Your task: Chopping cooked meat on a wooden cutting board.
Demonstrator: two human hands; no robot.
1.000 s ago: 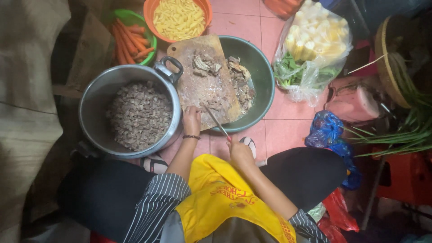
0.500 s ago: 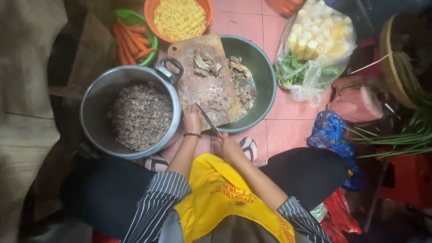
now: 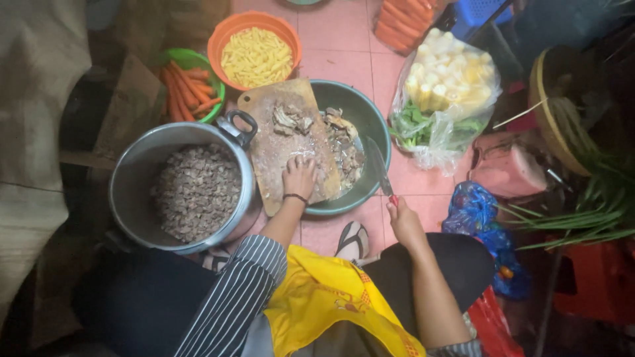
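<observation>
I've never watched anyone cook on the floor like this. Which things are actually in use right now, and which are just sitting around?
In use:
left hand on the cutting board
right hand holding the knife
meat pieces
green basin
pot of chopped meat

Sitting around:
carrots
orange bowl of yellow strips
plastic bag of vegetables
blue bag

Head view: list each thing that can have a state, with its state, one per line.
left hand: palm down on the cutting board
right hand: gripping the knife
knife: held over the basin rim, off the board
cutting board: lying across the basin, meat pieces on it
metal pot: lidless, filled with chopped meat
green basin: holding uncut meat pieces
orange bowl: full of yellow strips
plastic bag: open
</observation>
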